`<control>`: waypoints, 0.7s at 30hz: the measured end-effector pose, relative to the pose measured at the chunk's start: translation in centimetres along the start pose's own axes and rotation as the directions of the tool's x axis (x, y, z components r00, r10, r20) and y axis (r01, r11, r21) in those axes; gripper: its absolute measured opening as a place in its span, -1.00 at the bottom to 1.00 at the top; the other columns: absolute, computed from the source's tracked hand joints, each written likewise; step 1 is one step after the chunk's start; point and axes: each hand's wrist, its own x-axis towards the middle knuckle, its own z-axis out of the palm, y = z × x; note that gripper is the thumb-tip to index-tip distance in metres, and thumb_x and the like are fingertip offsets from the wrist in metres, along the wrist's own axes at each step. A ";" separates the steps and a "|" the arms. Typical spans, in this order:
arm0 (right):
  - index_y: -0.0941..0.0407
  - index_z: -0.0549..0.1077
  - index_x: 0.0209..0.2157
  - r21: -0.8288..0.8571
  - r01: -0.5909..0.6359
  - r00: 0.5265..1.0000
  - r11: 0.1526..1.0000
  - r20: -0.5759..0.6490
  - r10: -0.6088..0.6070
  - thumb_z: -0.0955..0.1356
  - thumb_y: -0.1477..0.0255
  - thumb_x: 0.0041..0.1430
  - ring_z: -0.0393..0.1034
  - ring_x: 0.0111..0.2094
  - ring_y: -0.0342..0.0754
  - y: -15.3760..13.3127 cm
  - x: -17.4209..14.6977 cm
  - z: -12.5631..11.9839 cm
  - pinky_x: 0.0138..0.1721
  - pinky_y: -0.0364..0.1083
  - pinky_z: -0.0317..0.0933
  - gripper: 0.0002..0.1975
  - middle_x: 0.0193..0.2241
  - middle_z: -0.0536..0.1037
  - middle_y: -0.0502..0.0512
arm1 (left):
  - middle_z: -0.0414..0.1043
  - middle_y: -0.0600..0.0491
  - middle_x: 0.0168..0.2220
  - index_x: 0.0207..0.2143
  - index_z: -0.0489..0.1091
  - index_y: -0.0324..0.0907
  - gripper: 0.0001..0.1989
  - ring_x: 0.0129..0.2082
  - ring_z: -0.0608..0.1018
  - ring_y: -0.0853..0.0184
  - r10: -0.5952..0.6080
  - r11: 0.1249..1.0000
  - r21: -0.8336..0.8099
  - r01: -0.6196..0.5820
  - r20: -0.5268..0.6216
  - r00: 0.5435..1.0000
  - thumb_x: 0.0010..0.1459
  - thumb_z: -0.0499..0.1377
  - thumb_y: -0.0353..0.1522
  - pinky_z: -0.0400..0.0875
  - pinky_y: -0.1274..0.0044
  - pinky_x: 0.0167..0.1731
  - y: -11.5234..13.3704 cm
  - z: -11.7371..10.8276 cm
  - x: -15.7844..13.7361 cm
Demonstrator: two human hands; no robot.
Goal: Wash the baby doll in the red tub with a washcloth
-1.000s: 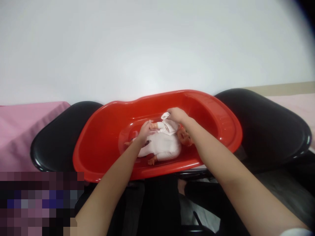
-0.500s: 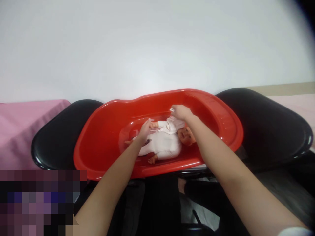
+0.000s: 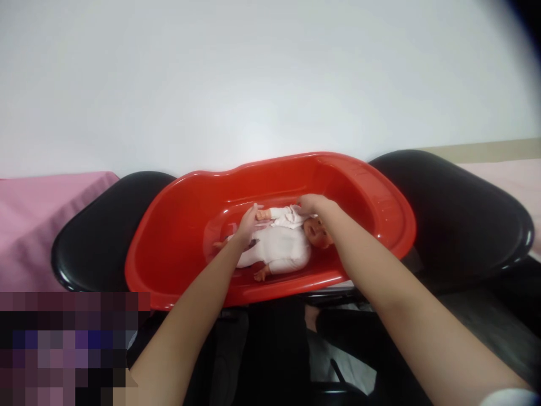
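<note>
A baby doll (image 3: 282, 248) in white clothes lies on its back inside a red plastic tub (image 3: 177, 225), head to the right. My left hand (image 3: 248, 223) holds the doll's far arm near its small hand. My right hand (image 3: 311, 204) pinches the white garment at the doll's far shoulder, just above the doll's head (image 3: 318, 233). The doll's near arm lies free at the tub's front wall.
The tub rests across two black chair seats, one on the left (image 3: 101, 237) and one on the right (image 3: 456, 220). A pink cloth (image 3: 38, 220) lies at the far left. A white wall stands behind. A blurred patch covers the lower left.
My right hand has come down from above the doll's shoulder to the shoulder itself, bringing the white cloth with it. My left hand has stayed on the doll's arm.
</note>
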 end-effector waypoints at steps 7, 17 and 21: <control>0.18 0.59 -0.11 -0.073 -0.113 0.991 0.991 0.060 0.118 0.33 0.05 0.23 0.50 -0.09 0.15 1.2 1.2 1.3 -0.11 -0.01 0.34 -0.52 -0.18 0.60 0.34 | 0.54 -0.12 -0.14 0.03 0.29 -0.16 -0.53 -0.24 0.64 0.22 0.007 1.000 0.016 -0.007 -0.009 1.000 0.36 -0.07 -0.01 0.48 0.47 -0.29 0.2 0.3 -0.4; 0.20 0.54 -0.01 0.004 -0.152 0.984 0.988 -0.095 0.152 0.32 0.42 0.23 0.49 -0.04 0.12 0.9 1.3 0.4 -0.12 -0.05 0.34 -0.67 -0.08 0.57 0.36 | 0.52 -0.13 -0.13 0.01 0.31 -0.18 -0.55 -0.25 0.62 0.23 -0.019 1.000 -0.002 0.018 -0.038 0.999 0.38 -0.08 -0.04 0.46 0.46 -0.27 0.6 0.6 -0.7; 0.18 0.57 -0.06 -0.015 -0.150 0.988 0.989 0.035 0.151 0.39 0.30 0.18 0.51 -0.07 0.14 1.4 1.2 1.3 -0.10 -0.04 0.33 -0.66 -0.11 0.59 0.33 | 0.53 -0.13 -0.11 0.01 0.33 -0.18 -0.55 -0.25 0.62 0.24 -0.029 1.000 -0.004 0.029 -0.052 0.998 0.37 -0.07 -0.03 0.46 0.47 -0.29 0.5 0.5 -0.6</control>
